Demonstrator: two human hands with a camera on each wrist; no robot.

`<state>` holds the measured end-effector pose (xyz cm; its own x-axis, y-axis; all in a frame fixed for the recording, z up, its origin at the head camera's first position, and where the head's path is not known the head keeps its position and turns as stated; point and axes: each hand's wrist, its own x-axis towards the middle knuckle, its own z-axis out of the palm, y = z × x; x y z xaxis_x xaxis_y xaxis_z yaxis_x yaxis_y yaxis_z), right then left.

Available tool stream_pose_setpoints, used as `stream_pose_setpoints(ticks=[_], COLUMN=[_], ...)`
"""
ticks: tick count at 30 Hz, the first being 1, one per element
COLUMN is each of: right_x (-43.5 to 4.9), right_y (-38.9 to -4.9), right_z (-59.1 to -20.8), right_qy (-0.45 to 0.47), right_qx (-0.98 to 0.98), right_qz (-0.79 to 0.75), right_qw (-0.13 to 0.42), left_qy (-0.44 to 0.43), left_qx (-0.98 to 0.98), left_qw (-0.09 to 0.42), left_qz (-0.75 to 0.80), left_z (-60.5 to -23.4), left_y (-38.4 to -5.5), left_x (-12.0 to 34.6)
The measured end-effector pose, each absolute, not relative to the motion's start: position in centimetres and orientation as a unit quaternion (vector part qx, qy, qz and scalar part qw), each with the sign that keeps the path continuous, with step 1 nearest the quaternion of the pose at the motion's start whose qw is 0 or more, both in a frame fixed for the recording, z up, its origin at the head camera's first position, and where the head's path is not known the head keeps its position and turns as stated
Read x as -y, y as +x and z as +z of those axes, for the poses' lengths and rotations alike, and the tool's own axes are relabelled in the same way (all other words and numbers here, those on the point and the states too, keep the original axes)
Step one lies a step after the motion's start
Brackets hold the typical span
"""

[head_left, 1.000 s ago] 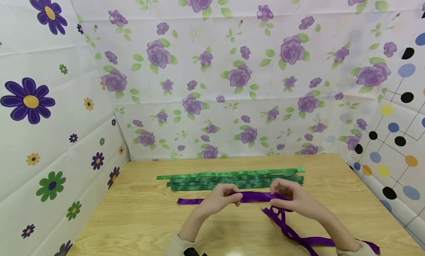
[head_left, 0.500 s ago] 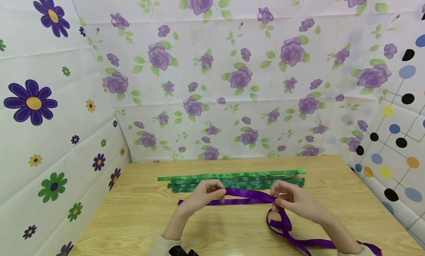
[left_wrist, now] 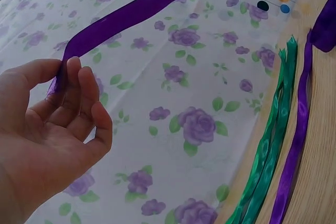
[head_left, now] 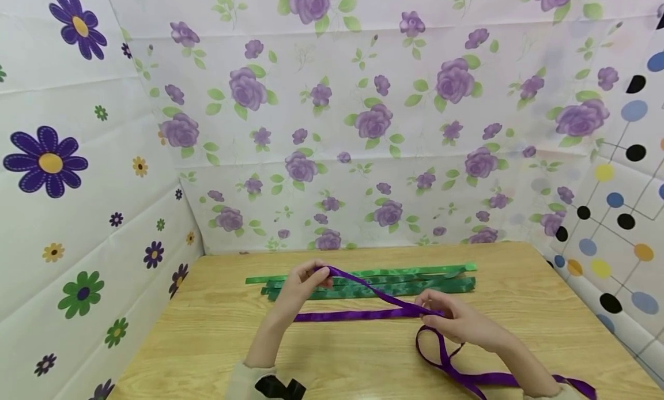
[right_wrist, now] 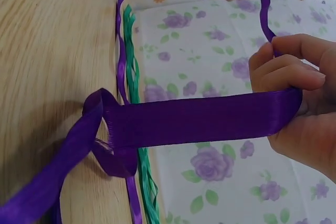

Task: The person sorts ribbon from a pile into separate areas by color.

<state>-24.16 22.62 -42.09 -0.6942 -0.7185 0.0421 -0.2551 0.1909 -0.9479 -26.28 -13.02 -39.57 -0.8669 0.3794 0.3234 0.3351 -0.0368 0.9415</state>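
Observation:
My left hand (head_left: 298, 293) pinches a purple satin ribbon (head_left: 381, 294) near its end, between thumb and fingers; a short tip pokes past them in the left wrist view. From there the ribbon slopes down to my right hand (head_left: 461, 322), whose curled fingers and thumb hold it. In the right wrist view a flat length of purple ribbon (right_wrist: 194, 121) hangs from the right hand toward the table, its lower part near a frayed cut edge. Another purple ribbon (head_left: 347, 316) lies straight on the table beneath the hands. Looped purple ribbon (head_left: 446, 365) lies below the right hand.
Several green ribbons (head_left: 399, 287) lie side by side across the table, behind the straight purple one. Floral cloth (head_left: 332, 129) hangs behind the wooden table (head_left: 207, 342), with patterned cloths at both sides. A black strap piece (head_left: 280, 387) shows at the left wrist.
My left hand has moved left and up, drawing the ribbon out into a longer slanting stretch. My right hand stays nearly in place, and the loop under it has shifted and opened.

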Motion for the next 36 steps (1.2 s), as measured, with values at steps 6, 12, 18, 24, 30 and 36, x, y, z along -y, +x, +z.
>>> stream_pose_setpoints(ticks=[6,12,18,24,30,36], right_x=[-24.0,-25.2,-26.0,-26.9,-27.4,-27.7], right_y=[-24.6,-25.4,-26.2,-26.3,-26.2,-26.6], right_z=[-42.8,-43.8,-44.6,-45.3,-45.7,-46.2], right_qy=[-0.349,-0.324,-0.318,-0.305,-0.320,-0.325], right_qx=[-0.691,-0.706,-0.724,-0.712,-0.645,-0.643], right_qz=[-0.590,-0.583,-0.555,-0.538,-0.571,-0.581], right_qw=[0.231,0.239,0.258,0.333,0.395,0.378], left_qy=[0.225,0.194,0.204,0.174,0.166,0.161], left_qx=[-0.709,-0.755,-0.792,-0.831,-0.838,-0.842], left_qw=[0.008,0.033,0.058,0.076,0.087,0.098], left_qz=[0.668,0.625,0.573,0.522,0.513,0.506], left_z=[-39.8,-40.1,-40.9,-42.2,-42.9,-43.5], left_y=[-26.4,-26.4,-26.4,-26.5,-26.5,-26.8], left_x=[15.2,17.1,18.4,18.9,19.2,19.4])
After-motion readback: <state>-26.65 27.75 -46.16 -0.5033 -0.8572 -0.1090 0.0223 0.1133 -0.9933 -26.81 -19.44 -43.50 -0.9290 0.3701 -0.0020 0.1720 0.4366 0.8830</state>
